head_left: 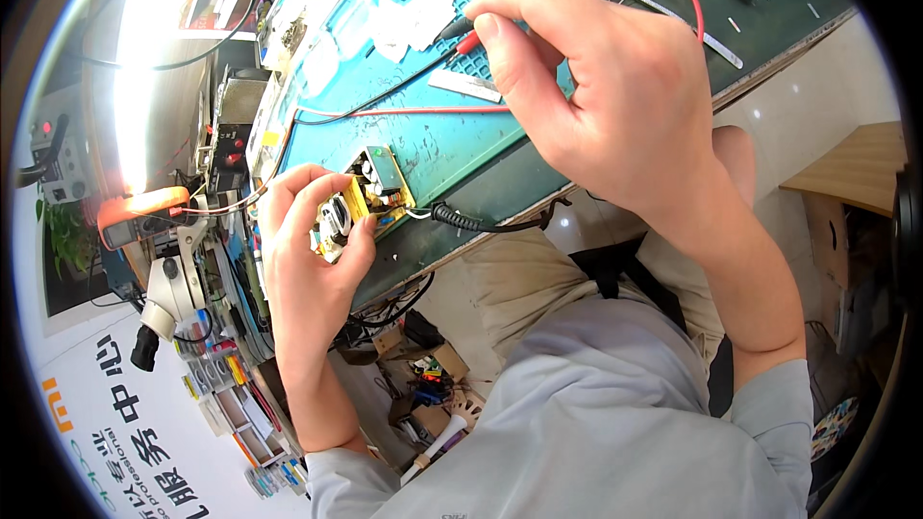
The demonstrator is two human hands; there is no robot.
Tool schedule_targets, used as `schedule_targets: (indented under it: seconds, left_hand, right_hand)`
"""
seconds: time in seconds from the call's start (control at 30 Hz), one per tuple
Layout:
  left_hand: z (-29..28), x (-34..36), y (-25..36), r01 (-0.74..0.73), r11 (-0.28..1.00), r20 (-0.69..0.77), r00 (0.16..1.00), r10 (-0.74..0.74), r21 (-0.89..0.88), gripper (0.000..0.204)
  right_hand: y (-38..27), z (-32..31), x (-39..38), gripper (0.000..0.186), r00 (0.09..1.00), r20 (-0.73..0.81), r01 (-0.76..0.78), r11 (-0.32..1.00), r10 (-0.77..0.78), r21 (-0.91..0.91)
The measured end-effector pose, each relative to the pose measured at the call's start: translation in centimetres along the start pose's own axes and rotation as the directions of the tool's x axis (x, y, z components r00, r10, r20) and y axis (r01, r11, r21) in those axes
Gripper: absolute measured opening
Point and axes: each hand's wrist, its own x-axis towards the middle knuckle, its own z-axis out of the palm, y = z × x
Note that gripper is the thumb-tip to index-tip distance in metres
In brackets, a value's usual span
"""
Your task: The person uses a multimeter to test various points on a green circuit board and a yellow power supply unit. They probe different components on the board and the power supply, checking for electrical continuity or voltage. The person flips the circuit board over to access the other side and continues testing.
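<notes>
Gripping the circuit board [381, 194], the left hand [312, 255] holds it at the near edge of the blue mat [418, 146] on the bench [409, 258]. The right hand [615, 86], closed around a red probe [468, 43] and a black probe [456, 29], is well apart from the board. A black cable [471, 222] adjoins the board.
</notes>
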Motion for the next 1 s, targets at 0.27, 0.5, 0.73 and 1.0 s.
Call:
schedule_targets:
  seconds: [0.27,0.5,0.73,1.0]
  left_hand:
    - [-0.22,0.24,0.19,0.016,1.0,0.019,1.0,-0.016,0.01,0.038]
    - [0.18,0.12,-0.08,0.001,1.0,-0.01,1.0,-0.001,0.017,0.042]
    - [-0.24,0.38,0.2,0.055,0.998,0.052,0.997,-0.054,-0.011,0.041]
    - [0.04,0.51,-0.17,0.078,0.995,0.034,0.997,-0.076,-0.062,0.044]
  right_hand:
    - [0.15,0.1,-0.15,0.01,1.0,-0.008,0.01,1.0,-0.01,0.0]
    - [0.16,-0.14,-0.27,0.01,1.0,-0.006,0.024,0.999,-0.024,0.049]
    - [0.65,-0.3,-0.17,0.01,0.998,0.002,0.06,0.992,-0.061,0.108]
    - [0.57,-0.47,-0.02,0.013,0.998,0.005,0.063,0.991,-0.064,0.12]
